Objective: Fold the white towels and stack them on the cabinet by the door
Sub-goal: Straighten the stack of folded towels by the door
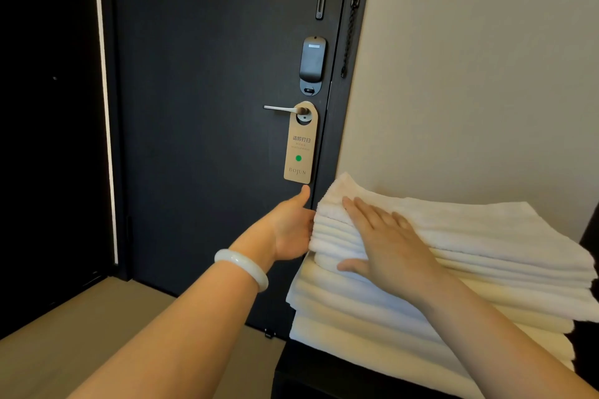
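Note:
A tall stack of folded white towels (pixel 486 236) sits on a dark cabinet (pixel 311 372) at the lower right, beside the door. My right hand (pixel 385 243) lies flat on the top towel near its left end, fingers straight and spread. My left hand (pixel 291 227) presses its open palm against the left side of the upper towels, thumb pointing up. A pale bangle circles my left wrist. The lower towels jut out further to the left than the upper ones.
A dark door (pixel 210 107) fills the middle, with a metal handle (pixel 282 109), a tan hanger sign (pixel 299 146) and an electronic lock (pixel 312 63). A beige wall (pixel 470 91) stands behind the towels. Tan floor (pixel 81 327) lies at the lower left.

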A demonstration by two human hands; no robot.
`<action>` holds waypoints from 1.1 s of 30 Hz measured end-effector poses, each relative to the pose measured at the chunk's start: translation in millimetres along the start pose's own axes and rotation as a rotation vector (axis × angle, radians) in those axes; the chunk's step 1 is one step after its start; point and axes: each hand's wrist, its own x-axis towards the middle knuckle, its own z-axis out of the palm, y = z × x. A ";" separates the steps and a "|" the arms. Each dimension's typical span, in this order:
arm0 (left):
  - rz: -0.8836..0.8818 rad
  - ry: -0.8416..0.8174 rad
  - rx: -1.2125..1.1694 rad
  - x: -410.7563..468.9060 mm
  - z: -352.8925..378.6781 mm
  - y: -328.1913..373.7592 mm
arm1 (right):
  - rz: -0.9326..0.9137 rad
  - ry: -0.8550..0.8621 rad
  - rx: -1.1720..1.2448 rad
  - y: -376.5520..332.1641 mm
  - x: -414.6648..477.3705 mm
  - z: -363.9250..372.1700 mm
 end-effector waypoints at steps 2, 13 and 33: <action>-0.016 -0.050 -0.091 -3.6 3.0 -4.9 | 0.012 0.026 -0.052 -3.7 1.7 5.6; 0.058 -0.025 -0.085 -21.4 20.1 4.7 | 0.087 0.173 -0.007 2.8 -9.7 10.6; 0.006 0.107 0.116 2.6 36.9 28.5 | 0.292 0.342 -0.218 114.1 -81.6 25.5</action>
